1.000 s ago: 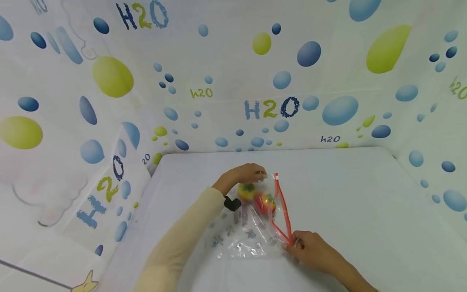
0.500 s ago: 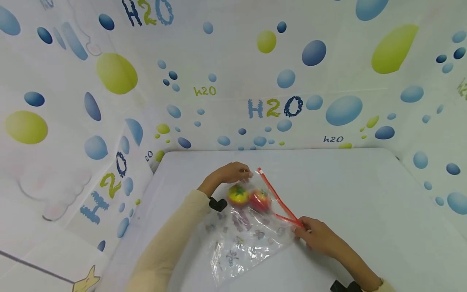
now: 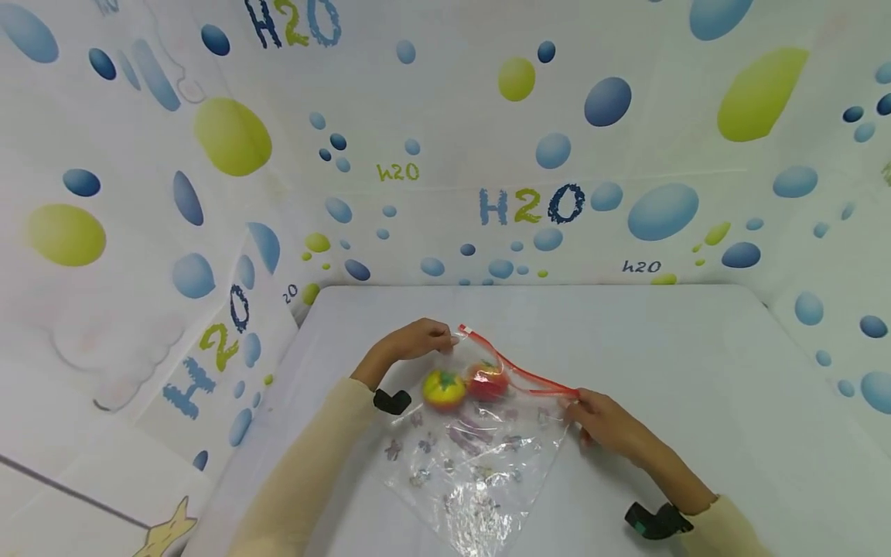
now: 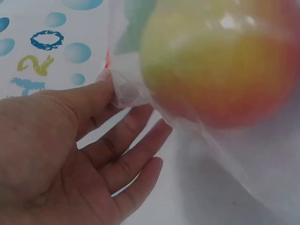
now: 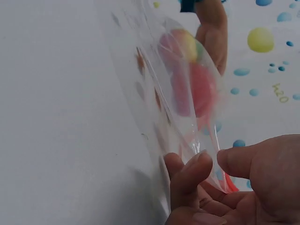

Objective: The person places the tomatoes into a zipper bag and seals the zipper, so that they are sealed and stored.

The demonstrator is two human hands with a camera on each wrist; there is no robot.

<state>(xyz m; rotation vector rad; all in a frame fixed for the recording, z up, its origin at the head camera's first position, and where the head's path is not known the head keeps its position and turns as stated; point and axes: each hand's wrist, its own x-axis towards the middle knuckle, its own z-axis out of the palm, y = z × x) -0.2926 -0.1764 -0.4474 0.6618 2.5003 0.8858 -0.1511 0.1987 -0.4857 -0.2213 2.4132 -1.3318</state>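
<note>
A clear zip bag point(image 3: 480, 480) with a red zip edge and small printed figures hangs between my hands. Inside it, near the top, lie a yellow-green fruit or vegetable point(image 3: 444, 389) with a green leafy top and a red one point(image 3: 487, 381) beside it; both look like tomatoes or persimmons. My left hand point(image 3: 420, 338) pinches the bag's upper left corner between thumb and index finger, the other fingers spread in the left wrist view. With thumb and fingers my right hand point(image 3: 607, 422) grips the right end of the red zip edge point(image 3: 532, 379).
A white table point(image 3: 696, 348) lies under the bag. Behind and beside it hangs a white curtain point(image 3: 445, 100) printed with blue and green drops. A black wrist strap point(image 3: 657, 521) is on the right wrist, another point(image 3: 393, 401) on the left.
My left hand has moved left and my right hand up and slightly right. The bag has turned, its zip edge now stretched slantwise between the hands and its bottom hanging toward me.
</note>
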